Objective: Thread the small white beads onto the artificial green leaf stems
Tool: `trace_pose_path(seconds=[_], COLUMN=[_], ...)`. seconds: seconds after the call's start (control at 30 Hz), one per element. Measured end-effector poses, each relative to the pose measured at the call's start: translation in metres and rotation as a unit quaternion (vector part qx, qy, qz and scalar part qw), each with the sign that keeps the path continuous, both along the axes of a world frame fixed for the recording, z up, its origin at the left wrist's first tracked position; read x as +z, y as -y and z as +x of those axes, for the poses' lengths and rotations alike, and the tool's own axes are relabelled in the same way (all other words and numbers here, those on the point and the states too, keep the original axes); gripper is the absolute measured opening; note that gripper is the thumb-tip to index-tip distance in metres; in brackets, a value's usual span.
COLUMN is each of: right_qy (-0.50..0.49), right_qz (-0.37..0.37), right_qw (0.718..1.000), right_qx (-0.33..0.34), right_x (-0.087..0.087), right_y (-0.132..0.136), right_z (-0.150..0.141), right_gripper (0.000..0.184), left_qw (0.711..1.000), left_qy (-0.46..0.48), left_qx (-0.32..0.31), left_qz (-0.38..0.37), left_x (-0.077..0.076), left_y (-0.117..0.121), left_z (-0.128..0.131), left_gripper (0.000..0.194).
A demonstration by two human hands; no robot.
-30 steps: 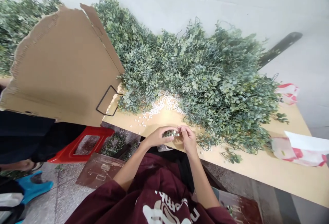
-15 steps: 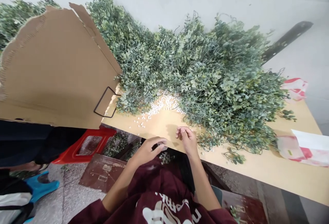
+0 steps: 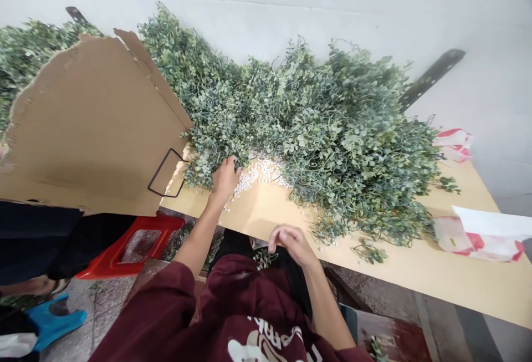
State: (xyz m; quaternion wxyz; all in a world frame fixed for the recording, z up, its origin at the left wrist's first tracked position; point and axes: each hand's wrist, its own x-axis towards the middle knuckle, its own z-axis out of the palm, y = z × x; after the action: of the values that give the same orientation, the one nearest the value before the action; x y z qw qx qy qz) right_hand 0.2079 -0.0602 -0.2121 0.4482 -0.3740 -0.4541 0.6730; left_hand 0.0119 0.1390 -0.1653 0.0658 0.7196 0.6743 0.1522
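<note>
My left hand (image 3: 225, 176) reaches forward onto the wooden table (image 3: 415, 273) and touches the near edge of a big pile of artificial green sprigs (image 3: 316, 129), right beside a heap of small white beads (image 3: 260, 172). Its fingertips are buried in the leaves. My right hand (image 3: 291, 238) hovers at the table's front edge above my lap, fingers curled inward. What they hold, if anything, is too small to make out. A small leafy sprig (image 3: 261, 257) lies on my lap just left of that hand.
A torn cardboard sheet (image 3: 95, 123) with a black wire handle (image 3: 165, 172) stands at the left. A red stool (image 3: 133, 243) and blue footwear (image 3: 58, 320) are on the floor. Red-and-white plastic bags (image 3: 477, 234) lie at the right end of the table.
My hands have parted. The left one went down to my lap with the sprig, then stretched forward to the foliage pile. The right one drew back from the table to its front edge.
</note>
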Motion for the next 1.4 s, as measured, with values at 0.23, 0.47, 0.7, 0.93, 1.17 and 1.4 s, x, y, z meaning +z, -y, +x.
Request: trace_pose_path(seconds=[0.23,0.47,0.7,0.93,1.17,1.4], right_qy=[0.408,0.532,0.507,0.427,0.303,0.041], right_qz=[0.091,0.166,0.137,0.096,0.08,0.02], right_qw=[0.908,0.825,0.85,0.899,0.95,0.993], right_qx=[0.034,-0.094,-0.044,0.022,0.006,-0.106], right_x=[-0.047,-0.072,-0.069,-0.039,0.008,0.027], right_y=[0.057,0.064,0.068,0.07,0.056,0.008], right_z=[-0.047,-0.056,-0.053,-0.056,-0.06,-0.074], right_gripper=[0.025,0.049,0.039,0.031,0.03,0.049], left_qw=[0.991,0.946,0.893,0.826,0.824,0.834], left_qy=[0.113,0.287,0.42,0.535,0.541,0.545], left_qx=[-0.014,-0.024,-0.018,-0.014,-0.007,-0.077], left_qz=[0.07,0.149,0.16,0.176,0.17,0.031], left_x=[-0.01,0.004,0.024,0.03,0.024,0.013], left_y=[0.006,0.014,0.031,0.032,0.035,0.063], left_z=[-0.008,-0.017,-0.02,-0.023,-0.026,-0.021], left_gripper=[0.01,0.018,0.023,0.023,0.025,0.024])
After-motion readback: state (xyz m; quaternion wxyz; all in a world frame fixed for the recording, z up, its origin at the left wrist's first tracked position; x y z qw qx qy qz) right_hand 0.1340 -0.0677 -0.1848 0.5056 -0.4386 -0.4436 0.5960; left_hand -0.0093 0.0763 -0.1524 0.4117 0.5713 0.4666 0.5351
